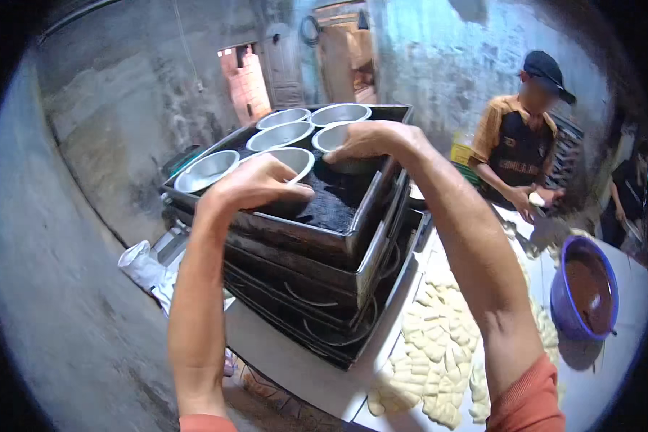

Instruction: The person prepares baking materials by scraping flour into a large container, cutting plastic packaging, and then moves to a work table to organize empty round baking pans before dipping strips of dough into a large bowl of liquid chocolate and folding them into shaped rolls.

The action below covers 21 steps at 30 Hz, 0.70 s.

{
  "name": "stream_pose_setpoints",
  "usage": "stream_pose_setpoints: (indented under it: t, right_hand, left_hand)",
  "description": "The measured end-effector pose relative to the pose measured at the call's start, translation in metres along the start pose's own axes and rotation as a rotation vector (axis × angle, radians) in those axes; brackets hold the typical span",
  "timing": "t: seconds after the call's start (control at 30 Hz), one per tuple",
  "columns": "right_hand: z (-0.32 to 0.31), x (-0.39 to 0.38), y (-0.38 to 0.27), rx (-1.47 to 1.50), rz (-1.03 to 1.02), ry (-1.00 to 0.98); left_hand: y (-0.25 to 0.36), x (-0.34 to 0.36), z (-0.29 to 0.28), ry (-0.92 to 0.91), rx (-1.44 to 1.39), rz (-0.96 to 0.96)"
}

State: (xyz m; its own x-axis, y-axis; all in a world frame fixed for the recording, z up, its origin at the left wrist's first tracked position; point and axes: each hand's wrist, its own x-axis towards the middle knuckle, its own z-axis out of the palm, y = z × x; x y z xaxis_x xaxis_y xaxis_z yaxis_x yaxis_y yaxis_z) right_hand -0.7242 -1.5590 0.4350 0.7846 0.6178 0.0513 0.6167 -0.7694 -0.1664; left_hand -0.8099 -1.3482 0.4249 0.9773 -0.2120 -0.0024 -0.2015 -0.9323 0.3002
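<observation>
Several round silver metal pans, such as one at the left, stand in a dark rectangular baking tray on top of a stack of trays. My left hand closes its fingers over the near rim of a round pan in the middle. Toward the right side, my right hand pinches the rim of another round pan. Both hands hide part of the pans they hold. Beyond them sit other pans close together. The tray's dark bottom shows at the near right.
Right of the stack, many pale dough pieces lie on a white table. A purple basin with brown filling stands farther right. Across the table, a person in a cap handles something pale. A grey wall runs along the left.
</observation>
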Motion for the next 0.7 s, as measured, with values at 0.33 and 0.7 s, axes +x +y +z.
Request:
stream_pose_setpoints:
  t: [0.33, 0.7]
  right_hand:
    - [0.102, -0.194, 0.009, 1.002, -0.41, 0.916]
    - [0.272, -0.368, 0.017, 1.397, -0.001, 0.716]
  left_hand:
    - [0.046, -0.119, 0.101, 1.154, -0.303, 0.343]
    - [0.223, -0.189, 0.436, -0.064, -1.377, 0.055]
